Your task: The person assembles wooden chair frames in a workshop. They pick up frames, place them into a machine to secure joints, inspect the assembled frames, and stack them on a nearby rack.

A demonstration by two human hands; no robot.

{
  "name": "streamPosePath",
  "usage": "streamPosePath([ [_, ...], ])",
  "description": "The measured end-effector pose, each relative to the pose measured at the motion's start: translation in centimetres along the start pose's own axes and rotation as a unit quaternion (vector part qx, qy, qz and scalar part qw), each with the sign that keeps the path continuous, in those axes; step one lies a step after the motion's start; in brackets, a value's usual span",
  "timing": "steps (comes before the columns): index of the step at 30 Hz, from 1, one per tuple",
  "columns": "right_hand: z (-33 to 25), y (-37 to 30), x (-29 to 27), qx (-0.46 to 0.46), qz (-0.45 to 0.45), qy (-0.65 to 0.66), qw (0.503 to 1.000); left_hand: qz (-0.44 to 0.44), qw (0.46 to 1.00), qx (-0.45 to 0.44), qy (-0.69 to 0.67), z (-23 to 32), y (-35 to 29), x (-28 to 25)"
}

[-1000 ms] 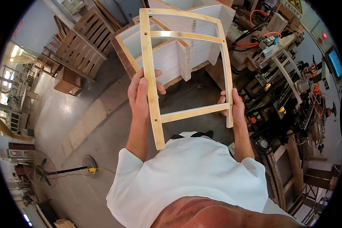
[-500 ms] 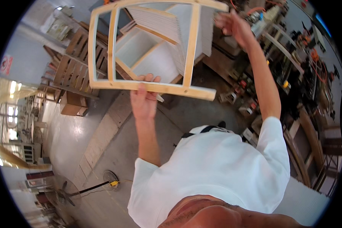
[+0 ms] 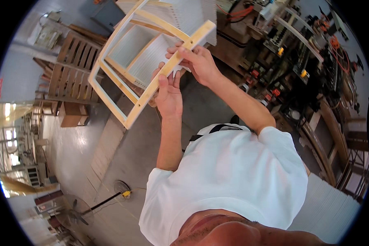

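A pale wooden frame (image 3: 149,94) with curved rails and crossbars is held up in front of me at a slant, its right end raised. My left hand (image 3: 169,96) grips the middle of its near rail, thumb on the upper face and fingers behind. Farther up the same rail, my right hand (image 3: 199,65) holds it beside a crossbar joint, with some fingertips hidden behind the wood. Small dark holes or plugs mark the rail near the joints. Directly beyond the frame stand stacks of thin, white-edged pieces (image 3: 194,18), partly seen through its openings.
Slatted wooden pallets (image 3: 71,67) lean at the left above a cardboard box (image 3: 71,114). A standing fan (image 3: 76,211) is on the floor at lower left. Tools and clamps (image 3: 303,74) crowd the right side, with curved wooden parts (image 3: 322,143) below them.
My right hand has come in from the upper right and taken hold of the near rail. The frame has swung, its right end rising and its left end dropping.
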State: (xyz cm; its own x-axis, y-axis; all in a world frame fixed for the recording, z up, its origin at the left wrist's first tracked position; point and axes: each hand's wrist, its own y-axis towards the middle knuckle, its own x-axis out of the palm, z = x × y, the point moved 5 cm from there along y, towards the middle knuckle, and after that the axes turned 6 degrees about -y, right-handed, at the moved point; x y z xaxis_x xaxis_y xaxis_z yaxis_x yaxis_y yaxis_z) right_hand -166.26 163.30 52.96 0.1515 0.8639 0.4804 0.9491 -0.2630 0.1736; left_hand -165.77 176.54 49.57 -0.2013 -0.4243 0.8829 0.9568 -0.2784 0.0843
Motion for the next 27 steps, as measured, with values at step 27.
streamPosePath([
  [27,-2.6,2.8,-10.6,0.046,-0.011,0.052,0.998,-0.169,0.962,-0.120,0.178,7.5,-3.8,-2.4],
])
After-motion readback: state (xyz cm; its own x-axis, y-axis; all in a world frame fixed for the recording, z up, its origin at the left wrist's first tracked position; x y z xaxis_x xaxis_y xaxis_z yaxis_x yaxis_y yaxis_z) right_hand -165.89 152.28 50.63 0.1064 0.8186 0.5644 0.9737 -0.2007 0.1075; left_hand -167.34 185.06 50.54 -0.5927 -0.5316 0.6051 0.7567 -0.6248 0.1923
